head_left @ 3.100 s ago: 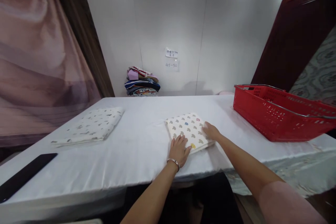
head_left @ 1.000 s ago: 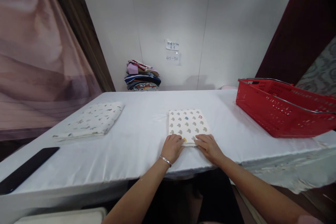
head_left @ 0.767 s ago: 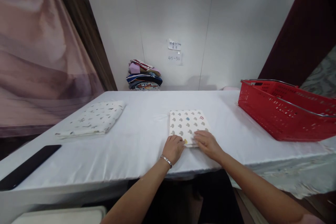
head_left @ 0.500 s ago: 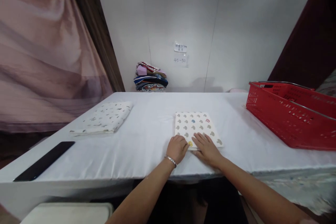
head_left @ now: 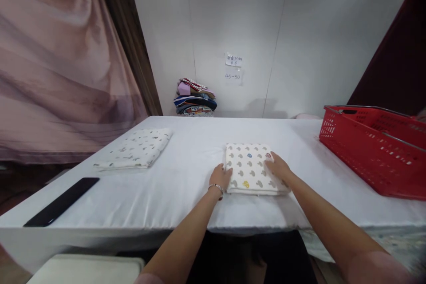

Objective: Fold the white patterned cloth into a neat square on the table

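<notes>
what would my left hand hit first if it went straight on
The left hand would most likely meet the left edge of the folded mushroom-print cloth first; the thumb looks right at it, though one view leaves actual contact unclear.

The cream cloth (head_left: 249, 173) carries grey mushrooms, plus single blue, red and yellow ones; from it, the white cloth (head_left: 140, 147) at nine o'clock has scattered grey motifs, and the basket (head_left: 366, 151) at three is red.
</notes>
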The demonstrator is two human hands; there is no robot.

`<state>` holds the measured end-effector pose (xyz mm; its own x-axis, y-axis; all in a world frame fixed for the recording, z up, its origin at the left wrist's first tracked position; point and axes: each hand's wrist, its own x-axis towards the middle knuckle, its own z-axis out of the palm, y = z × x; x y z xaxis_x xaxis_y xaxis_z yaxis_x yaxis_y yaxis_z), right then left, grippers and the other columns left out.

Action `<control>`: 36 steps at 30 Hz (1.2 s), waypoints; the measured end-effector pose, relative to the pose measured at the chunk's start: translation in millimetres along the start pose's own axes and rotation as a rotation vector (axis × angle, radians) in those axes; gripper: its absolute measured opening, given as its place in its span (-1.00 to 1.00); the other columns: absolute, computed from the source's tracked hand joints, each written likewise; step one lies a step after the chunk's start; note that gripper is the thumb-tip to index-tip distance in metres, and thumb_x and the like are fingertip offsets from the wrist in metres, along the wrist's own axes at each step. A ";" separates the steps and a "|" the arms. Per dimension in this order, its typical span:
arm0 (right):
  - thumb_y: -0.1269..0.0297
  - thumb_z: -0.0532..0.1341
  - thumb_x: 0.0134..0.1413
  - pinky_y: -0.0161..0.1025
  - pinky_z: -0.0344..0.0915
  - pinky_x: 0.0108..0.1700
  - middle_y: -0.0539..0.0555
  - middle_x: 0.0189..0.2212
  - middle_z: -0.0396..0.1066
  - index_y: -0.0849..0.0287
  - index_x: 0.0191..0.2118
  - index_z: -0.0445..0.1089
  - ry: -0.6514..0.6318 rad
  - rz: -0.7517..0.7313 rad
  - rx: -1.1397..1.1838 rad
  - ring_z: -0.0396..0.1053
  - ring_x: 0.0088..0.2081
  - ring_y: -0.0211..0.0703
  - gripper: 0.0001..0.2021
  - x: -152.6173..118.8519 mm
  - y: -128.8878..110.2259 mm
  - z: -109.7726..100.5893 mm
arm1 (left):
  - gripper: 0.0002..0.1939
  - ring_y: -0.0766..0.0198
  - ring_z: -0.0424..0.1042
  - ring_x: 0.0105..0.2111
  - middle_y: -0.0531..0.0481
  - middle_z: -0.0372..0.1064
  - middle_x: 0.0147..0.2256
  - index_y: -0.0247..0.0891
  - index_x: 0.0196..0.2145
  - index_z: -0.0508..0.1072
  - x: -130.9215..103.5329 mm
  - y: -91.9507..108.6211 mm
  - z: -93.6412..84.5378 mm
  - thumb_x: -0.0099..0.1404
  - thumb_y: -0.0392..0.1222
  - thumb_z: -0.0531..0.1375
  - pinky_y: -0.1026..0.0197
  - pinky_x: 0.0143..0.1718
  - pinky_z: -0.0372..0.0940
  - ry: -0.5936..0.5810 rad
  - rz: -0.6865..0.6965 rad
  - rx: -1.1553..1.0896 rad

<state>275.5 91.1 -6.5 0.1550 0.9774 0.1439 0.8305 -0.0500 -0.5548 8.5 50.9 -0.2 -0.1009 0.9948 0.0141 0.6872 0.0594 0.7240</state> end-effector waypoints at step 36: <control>0.15 0.30 -0.14 -0.13 0.41 -0.22 0.33 0.08 0.20 0.20 0.26 -0.29 -0.220 0.488 1.056 0.40 -0.13 0.00 -0.06 -23.5 4.3 -20.1 | -0.38 0.13 0.34 -0.06 -0.19 0.32 -0.02 -0.30 0.10 0.13 25.6 -8.3 1.1 0.14 0.01 0.13 0.20 -0.11 0.21 -0.175 -0.081 -0.014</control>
<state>286.2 63.8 4.2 0.1523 0.9213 -0.3577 -0.1602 -0.3341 -0.9288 1.0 76.0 -6.6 -0.0281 0.9861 -0.1636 0.6720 0.1398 0.7272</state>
